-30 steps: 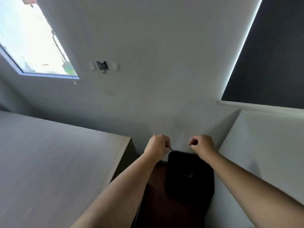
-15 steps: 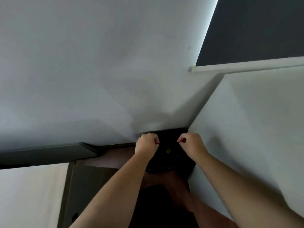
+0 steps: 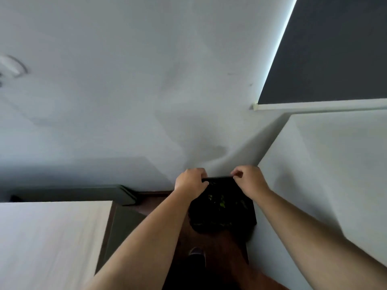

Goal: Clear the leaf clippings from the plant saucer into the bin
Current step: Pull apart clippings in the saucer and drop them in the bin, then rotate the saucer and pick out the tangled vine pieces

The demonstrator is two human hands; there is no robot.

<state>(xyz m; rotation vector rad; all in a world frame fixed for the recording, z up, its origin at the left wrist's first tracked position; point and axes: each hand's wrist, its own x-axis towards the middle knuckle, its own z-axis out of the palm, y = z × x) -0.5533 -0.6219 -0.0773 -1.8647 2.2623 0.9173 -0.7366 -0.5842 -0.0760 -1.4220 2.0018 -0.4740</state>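
The person's left hand (image 3: 191, 182) and right hand (image 3: 249, 181) are both reaching down to the far edge of a black bin lined with a dark plastic bag (image 3: 228, 220), which is standing on the reddish-brown floor (image 3: 211, 245) in the corner between a pale grey wall (image 3: 146, 101) and a white cabinet side (image 3: 314, 174). Each hand is curled closed with fingers and thumb pinching the thin black rim of the liner at the back of the opening; the left is gripping the left part of that edge, the right the right part. The likely reason, as a judgement, is that the hands are stretching the liner taut to keep the mouth open and stop clippings slipping behind it.

Small green leaf clippings (image 3: 222, 203) are lying inside the bin, scattered on the dark lining below the hands. The plant saucer is not appearing in this view, so its condition cannot be confirmed. Judging by the clippings already in the bin, the task is looking close to finished, with the hands now tending the bag.

A pale wood-grain tabletop (image 3: 48, 243) is sitting to the left, well apart from the bin. A dark roller blind with a white bottom rail (image 3: 335, 51) is hanging at upper right.
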